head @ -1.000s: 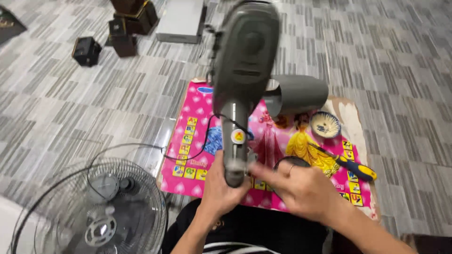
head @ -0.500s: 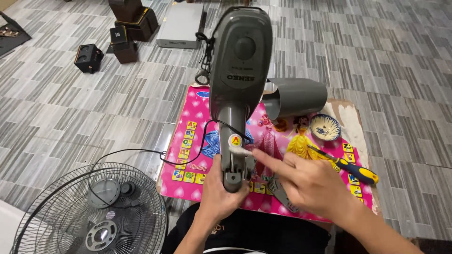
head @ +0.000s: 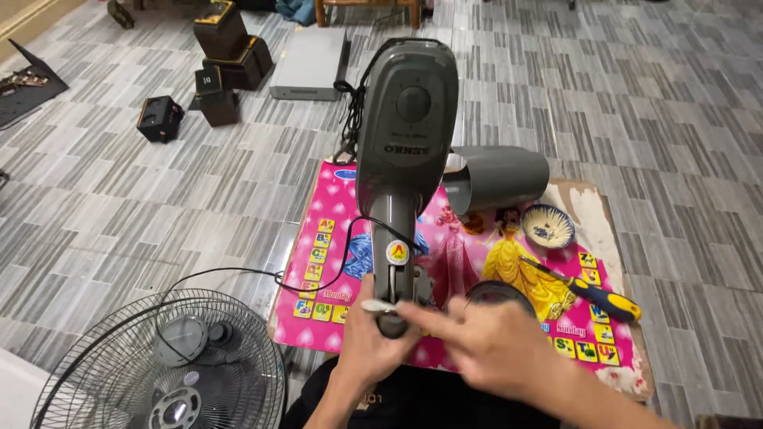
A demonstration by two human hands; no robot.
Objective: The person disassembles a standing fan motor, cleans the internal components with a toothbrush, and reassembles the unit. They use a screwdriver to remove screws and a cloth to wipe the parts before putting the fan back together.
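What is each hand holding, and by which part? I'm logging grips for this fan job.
The left hand grips the grey fan body by its neck. The right hand holds nothing clearly; its fingers touch the neck.

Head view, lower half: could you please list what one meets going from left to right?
Black wire fan guard → left hand gripping the grey plastic fan body → right hand → small patterned ceramic bowl → yellow-and-blue-handled screwdriver.

A single head-worn camera is looking steeply down and forward, sitting close above the left hand (head: 367,342) and right hand (head: 493,345), perhaps seated height; tiled floor (head: 159,191) is stretching ahead.
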